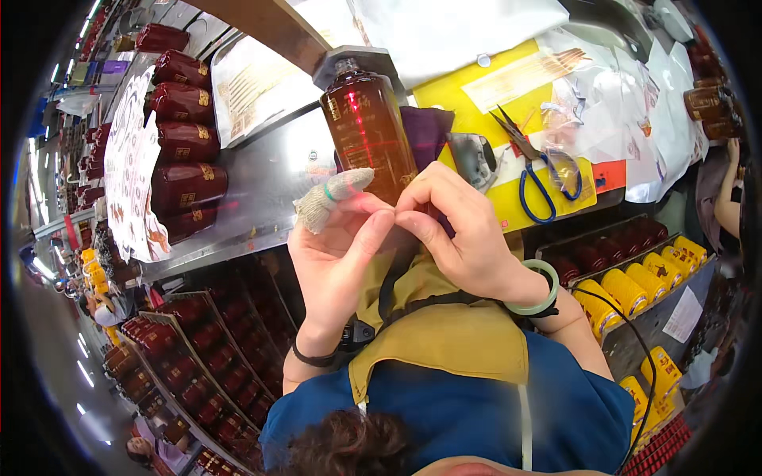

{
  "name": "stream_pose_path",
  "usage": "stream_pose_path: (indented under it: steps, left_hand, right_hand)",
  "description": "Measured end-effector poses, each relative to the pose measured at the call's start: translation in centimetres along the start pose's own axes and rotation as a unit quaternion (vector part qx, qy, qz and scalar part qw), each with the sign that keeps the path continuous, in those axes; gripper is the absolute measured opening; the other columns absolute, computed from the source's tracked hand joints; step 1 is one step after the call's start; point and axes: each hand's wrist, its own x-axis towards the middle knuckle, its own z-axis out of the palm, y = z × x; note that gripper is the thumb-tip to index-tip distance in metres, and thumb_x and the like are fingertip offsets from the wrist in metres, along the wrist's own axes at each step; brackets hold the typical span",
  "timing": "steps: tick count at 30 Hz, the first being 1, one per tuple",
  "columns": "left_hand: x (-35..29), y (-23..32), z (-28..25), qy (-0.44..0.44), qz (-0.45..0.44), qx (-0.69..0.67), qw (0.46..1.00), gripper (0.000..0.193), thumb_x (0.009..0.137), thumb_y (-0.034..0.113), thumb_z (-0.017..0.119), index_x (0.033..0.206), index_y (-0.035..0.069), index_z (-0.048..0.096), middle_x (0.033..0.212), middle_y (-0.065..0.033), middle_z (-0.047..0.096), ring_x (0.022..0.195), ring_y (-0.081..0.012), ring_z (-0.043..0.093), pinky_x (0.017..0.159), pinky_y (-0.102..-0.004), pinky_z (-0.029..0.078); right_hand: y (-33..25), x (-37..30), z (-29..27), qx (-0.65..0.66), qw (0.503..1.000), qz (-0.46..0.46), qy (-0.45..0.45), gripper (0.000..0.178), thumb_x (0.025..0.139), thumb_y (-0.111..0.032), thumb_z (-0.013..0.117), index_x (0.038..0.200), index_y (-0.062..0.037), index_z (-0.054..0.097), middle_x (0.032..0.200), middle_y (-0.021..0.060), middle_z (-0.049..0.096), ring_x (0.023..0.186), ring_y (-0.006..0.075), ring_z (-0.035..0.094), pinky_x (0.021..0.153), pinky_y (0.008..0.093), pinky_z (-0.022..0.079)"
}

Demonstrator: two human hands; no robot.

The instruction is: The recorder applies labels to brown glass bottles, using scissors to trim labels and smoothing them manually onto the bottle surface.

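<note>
My left hand [329, 258] and my right hand [468, 234] meet in front of me, thumb and fingertips pinched together. Whatever sits between the fingertips is too small to make out. Grey knitted finger covers [321, 205] sleeve fingers of my left hand, one with a green band. Just beyond my hands lies a reddish-brown glass bottle [365, 127] with gold print, its neck at a dark angular holder [373, 63]. Red light lines fall across the bottle. Part of its near end is hidden by my hands. A dark purple cloth [429, 131] lies beside it.
Blue-handled scissors [533, 163] rest on a yellow sheet [508, 87] to the right, near a grey plate-like piece [474, 159]. Dark red bottles [186, 143] line the left. A sheet with strips [262, 87] lies behind. Yellow containers [623, 292] fill a lower-right rack.
</note>
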Motion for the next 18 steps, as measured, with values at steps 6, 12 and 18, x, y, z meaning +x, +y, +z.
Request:
stream_pose_path:
  steps: [6,12,18]
  left_hand:
    - [0.2,-0.6,-0.8,0.022,0.051,0.054,0.997,0.031,0.087,-0.008,0.071,0.117,-0.003,0.063,0.094,-0.0058,0.067,0.086,-0.0115,0.063,0.08,-0.026,0.051]
    - [0.3,-0.2,-1.0,0.002,0.07,0.18,0.981,0.033,0.082,-0.013,0.071,0.113,-0.004,0.062,0.086,-0.0079,0.071,0.083,-0.0126,0.066,0.081,-0.0277,0.052]
    - [0.6,-0.2,-1.3,-0.019,0.006,0.044,0.999,0.041,0.085,-0.011,0.071,0.122,-0.009,0.053,0.088,-0.012,0.071,0.087,-0.0165,0.069,0.081,-0.0281,0.055]
  right_hand:
    - [0.4,0.1,0.0,-0.044,0.998,-0.001,-0.05,0.01,0.088,-0.005,0.067,0.09,-0.0003,0.059,0.085,0.0129,0.055,0.078,0.0316,0.056,0.068,0.0384,0.046]
    - [0.1,1.3,-1.5,-0.047,0.998,0.024,-0.018,0.016,0.084,-0.006,0.073,0.099,-0.002,0.069,0.089,0.009,0.064,0.075,0.0218,0.06,0.067,0.0324,0.049]
    - [-0.1,2.4,-1.9,-0.01,0.997,-0.013,-0.072,0.01,0.082,-0.005,0.075,0.091,-0.0012,0.073,0.085,0.0081,0.07,0.078,0.0219,0.066,0.069,0.032,0.05]
